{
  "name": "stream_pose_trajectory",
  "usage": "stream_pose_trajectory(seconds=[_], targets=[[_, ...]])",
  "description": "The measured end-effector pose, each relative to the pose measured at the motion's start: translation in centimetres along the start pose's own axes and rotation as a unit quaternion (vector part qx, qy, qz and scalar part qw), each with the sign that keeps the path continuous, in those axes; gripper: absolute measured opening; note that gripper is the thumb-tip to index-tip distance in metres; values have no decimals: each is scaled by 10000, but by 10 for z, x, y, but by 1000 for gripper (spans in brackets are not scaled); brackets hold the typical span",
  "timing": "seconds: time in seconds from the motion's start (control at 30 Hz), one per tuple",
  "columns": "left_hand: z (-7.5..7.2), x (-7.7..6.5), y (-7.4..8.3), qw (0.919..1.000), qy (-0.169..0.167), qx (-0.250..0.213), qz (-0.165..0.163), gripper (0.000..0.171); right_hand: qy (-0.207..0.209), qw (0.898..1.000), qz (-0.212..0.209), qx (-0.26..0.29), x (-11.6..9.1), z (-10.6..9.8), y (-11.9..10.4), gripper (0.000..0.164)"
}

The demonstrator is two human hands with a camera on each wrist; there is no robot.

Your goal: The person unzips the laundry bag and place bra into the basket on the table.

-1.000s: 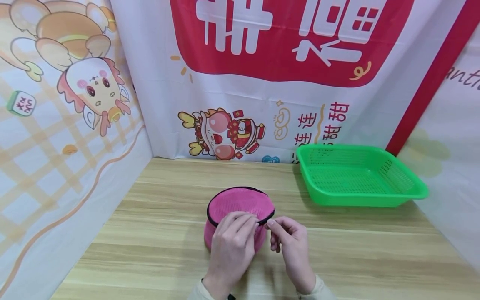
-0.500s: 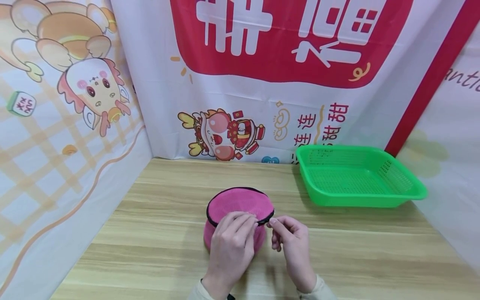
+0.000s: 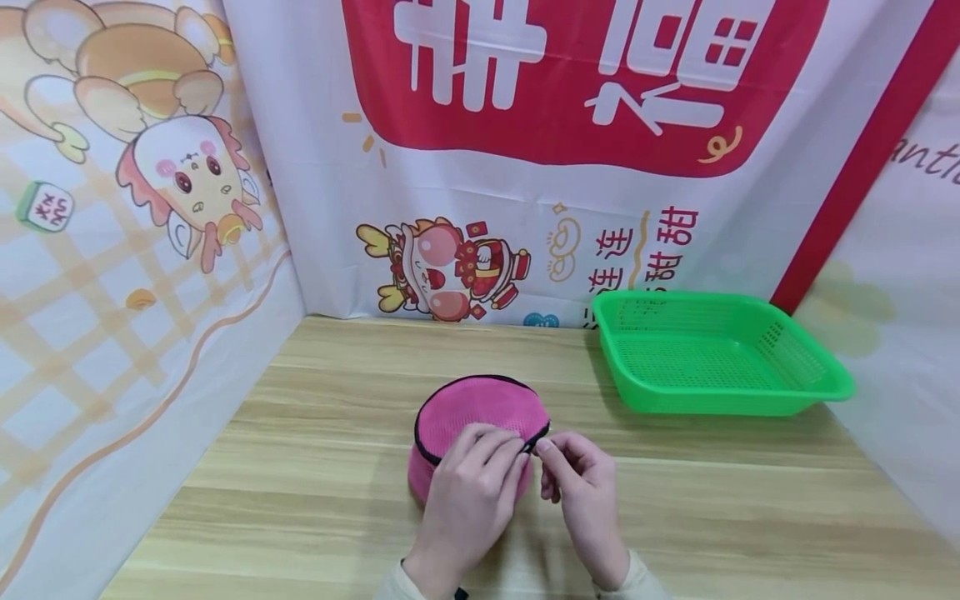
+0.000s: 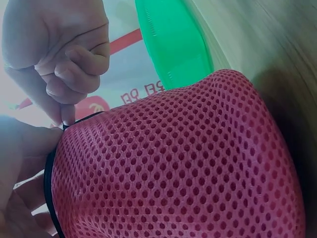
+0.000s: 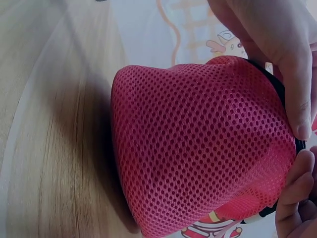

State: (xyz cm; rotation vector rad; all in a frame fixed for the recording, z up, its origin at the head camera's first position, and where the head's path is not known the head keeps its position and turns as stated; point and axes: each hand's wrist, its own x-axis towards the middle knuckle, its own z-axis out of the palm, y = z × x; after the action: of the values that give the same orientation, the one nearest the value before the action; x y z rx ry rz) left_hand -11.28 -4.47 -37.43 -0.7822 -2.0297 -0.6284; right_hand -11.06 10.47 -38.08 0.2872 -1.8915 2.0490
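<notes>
A round pink mesh bag (image 3: 480,408) with a black zipper edge (image 3: 420,446) stands on the table in the head view. My left hand (image 3: 472,500) lies over its front and pinches the black edge between thumb and fingers. Close beside it, my right hand (image 3: 583,487) pinches the same edge at the bag's right front, thumb against forefinger. Mesh side wall (image 4: 173,163) fills much of the left wrist view. In the right wrist view, both hands meet at the zipper edge (image 5: 299,145). Whether the right fingertips hold a zipper pull is hidden.
A green plastic basket (image 3: 727,400) stands at the back right of the wooden table (image 3: 300,500). Printed cloths hang as walls at the left, back (image 3: 315,167) and right.
My left hand has shifted slightly to the right along the black edge, nearer to the right fingertips. The right hand stays nearly in place; bag and basket stay put.
</notes>
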Motion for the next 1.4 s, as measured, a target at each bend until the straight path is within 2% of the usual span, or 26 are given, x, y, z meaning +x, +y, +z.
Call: stream_pose_trajectory(seconds=[0.33,0.53,0.77,1.1,1.4], targets=[[-1,1,0,10000,-6,71,-21,17,-337,9993,-145,-100,-1,1,-1,15],[-1,0,-1,9998,178,39,-27,15,-442,9988,-191,-122,-2,2,-1,15],[-2,0,-1,9991,426,-23,52,18,-404,9991,-111,-59,-2,2,0,13],[-2,1,0,9989,447,-99,-30,16,-272,9996,-83,-96,0,2,-1,13],[-1,0,1,9988,489,-72,-51,16,-183,9995,176,-181,0,1,0,12]])
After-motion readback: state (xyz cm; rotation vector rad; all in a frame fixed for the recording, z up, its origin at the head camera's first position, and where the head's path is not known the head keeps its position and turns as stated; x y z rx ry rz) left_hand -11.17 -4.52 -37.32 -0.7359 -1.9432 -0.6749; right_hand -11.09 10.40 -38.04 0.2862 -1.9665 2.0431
